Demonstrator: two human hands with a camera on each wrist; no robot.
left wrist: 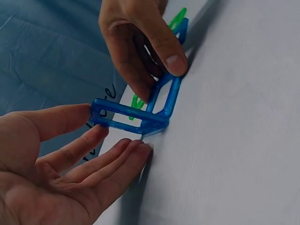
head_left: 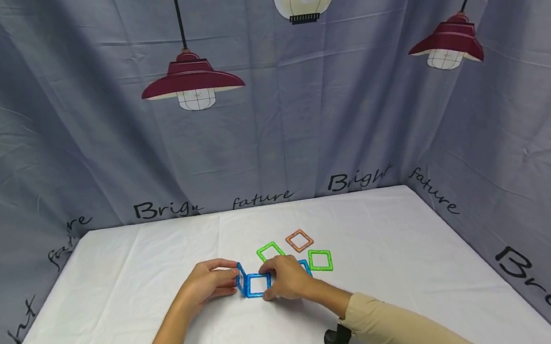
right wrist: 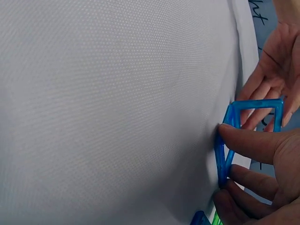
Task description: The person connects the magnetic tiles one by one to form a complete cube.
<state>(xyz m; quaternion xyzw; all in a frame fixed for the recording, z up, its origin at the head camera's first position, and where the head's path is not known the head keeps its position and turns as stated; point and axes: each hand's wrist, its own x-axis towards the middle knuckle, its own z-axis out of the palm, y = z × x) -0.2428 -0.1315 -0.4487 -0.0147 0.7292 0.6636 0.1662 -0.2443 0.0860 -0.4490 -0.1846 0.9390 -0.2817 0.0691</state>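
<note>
Right hand (head_left: 288, 278) pinches flat blue square (head_left: 247, 286) across its near and far edges. Left hand (head_left: 211, 279) pinches top of upright blue square (left wrist: 126, 109); bottom meets flat one's left edge. Third blue (head_left: 308, 267) just beyond right hand, partly hidden. Then two greens (head_left: 322, 271), orange (head_left: 306, 246) farthest. Wide margin to worktop (head_left: 160, 251) sides, less to far edge, curtain (head_left: 261, 139) behind.

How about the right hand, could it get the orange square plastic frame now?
Probably yes, after letting go: the right hand holds a blue square plastic frame, but nothing covers the orange frame.
</note>
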